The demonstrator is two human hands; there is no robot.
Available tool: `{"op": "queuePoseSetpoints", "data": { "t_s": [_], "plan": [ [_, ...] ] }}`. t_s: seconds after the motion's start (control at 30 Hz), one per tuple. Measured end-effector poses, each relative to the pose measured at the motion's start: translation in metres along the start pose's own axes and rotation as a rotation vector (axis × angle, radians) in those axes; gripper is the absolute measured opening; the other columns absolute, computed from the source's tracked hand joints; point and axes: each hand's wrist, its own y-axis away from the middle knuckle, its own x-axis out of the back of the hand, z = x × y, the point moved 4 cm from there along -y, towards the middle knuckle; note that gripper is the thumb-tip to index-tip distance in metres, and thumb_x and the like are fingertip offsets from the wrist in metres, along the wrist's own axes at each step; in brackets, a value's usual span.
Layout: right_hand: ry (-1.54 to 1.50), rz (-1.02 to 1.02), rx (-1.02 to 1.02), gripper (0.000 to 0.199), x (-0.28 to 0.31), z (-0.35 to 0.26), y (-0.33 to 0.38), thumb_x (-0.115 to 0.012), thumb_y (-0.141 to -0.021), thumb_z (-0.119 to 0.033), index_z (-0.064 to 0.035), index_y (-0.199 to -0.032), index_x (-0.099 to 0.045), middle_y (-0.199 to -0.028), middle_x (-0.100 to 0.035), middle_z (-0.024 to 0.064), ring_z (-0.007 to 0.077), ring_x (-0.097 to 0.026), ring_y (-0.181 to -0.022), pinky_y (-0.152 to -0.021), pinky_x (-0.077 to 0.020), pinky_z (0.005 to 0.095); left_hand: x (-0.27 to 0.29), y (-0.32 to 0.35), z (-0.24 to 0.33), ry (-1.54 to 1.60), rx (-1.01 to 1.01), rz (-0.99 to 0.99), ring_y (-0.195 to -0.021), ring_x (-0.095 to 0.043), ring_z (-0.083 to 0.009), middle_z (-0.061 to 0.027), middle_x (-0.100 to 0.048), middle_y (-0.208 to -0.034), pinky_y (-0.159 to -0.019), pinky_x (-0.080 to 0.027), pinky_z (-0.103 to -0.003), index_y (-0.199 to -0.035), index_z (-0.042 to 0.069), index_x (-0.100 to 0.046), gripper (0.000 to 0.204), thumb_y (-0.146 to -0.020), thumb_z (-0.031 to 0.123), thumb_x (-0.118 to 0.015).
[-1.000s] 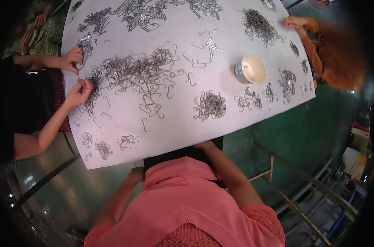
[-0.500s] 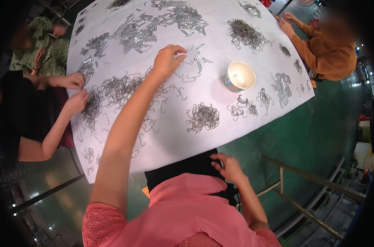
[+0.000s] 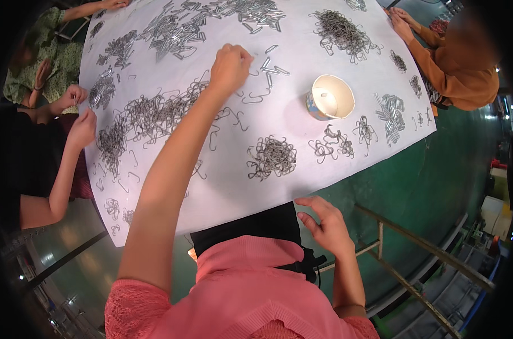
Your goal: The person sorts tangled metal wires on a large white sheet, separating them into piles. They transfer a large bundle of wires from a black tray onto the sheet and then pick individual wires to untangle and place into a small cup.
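Observation:
My left hand (image 3: pixel 231 69) reaches over the white table (image 3: pixel 211 189), its fingers curled together just left of a few loose silver metal pieces (image 3: pixel 274 70). Whatever the fingertips may hold is hidden. Thin S-shaped wire hooks (image 3: pixel 257 97) lie just below that hand, and a broad spread of them (image 3: pixel 155 116) lies left of my forearm. A tangled hook pile (image 3: pixel 272 158) sits nearer me. My right hand (image 3: pixel 327 227) hovers at the table's front edge, fingers apart and holding nothing. A paper cup (image 3: pixel 342 99) with a small pale piece inside stands right of centre.
Silver pieces (image 3: pixel 174 31) are heaped at the far side, with more at the right (image 3: pixel 390 118). Another hook pile (image 3: pixel 344 35) lies far right. Co-workers sit left (image 3: pixel 39 164) and right (image 3: pixel 457 73). A metal rail frame (image 3: pixel 414 288) stands at lower right.
My left hand's fingers have drawn closer together near the loose pieces. My right hand has risen to the table edge with its fingers extended. The view has shifted slightly.

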Motion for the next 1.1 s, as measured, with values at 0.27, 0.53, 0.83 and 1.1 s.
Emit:
{"op": "queuePoseSetpoints", "data": {
  "t_s": [0.27, 0.53, 0.83, 1.1],
  "plan": [
    [0.022, 0.171, 0.238, 0.018, -0.008, -0.025, -0.064, -0.060, -0.084, -0.007, -0.0038, -0.101, -0.062, -0.097, -0.062, 0.0145, 0.0336, -0.060, -0.090, -0.075, -0.0481, 0.0373, -0.001, 0.174, 0.051, 0.161, -0.208, -0.103, -0.092, -0.052, -0.0307, -0.0112, -0.055, -0.095, -0.078, -0.043, -0.039, -0.088, 0.004, -0.059, 0.010, -0.079, 0.004, -0.062],
    [0.225, 0.312, 0.346, 0.031, -0.052, -0.039, -0.151, -0.055, -0.088, -0.009, -0.0029, -0.117, -0.055, -0.125, -0.051, 0.0177, 0.0350, -0.050, -0.115, -0.095, -0.0417, 0.0444, 0.057, 0.276, 0.028, 0.184, -0.150, 0.063, -0.102, -0.052, -0.0310, -0.0105, -0.056, -0.108, -0.085, -0.044, -0.040, -0.096, 0.004, -0.063, 0.027, -0.072, -0.009, -0.058],
    [0.479, 0.264, 0.226, 0.080, -0.131, -0.030, -0.210, -0.050, -0.089, -0.048, 0.0050, -0.142, -0.023, -0.148, -0.015, 0.0286, 0.0407, -0.010, -0.140, -0.112, -0.0084, 0.0520, 0.107, 0.352, -0.036, -0.192, -0.085, 0.138, -0.120, -0.041, -0.0374, -0.0114, -0.050, -0.120, -0.094, -0.039, -0.046, -0.108, 0.009, -0.059, 0.046, -0.068, -0.013, -0.056],
    [0.421, 0.386, 0.171, 0.081, -0.110, -0.045, -0.261, -0.044, -0.091, -0.053, 0.0067, -0.141, -0.023, -0.149, -0.014, 0.0285, 0.0409, -0.007, -0.140, -0.113, -0.0071, 0.0503, 0.094, 0.357, -0.048, -0.329, -0.159, 0.192, -0.122, -0.040, -0.0376, -0.0112, -0.050, -0.123, -0.098, -0.034, -0.052, -0.110, 0.010, -0.058, 0.042, -0.070, -0.002, -0.058]
  ]
}}
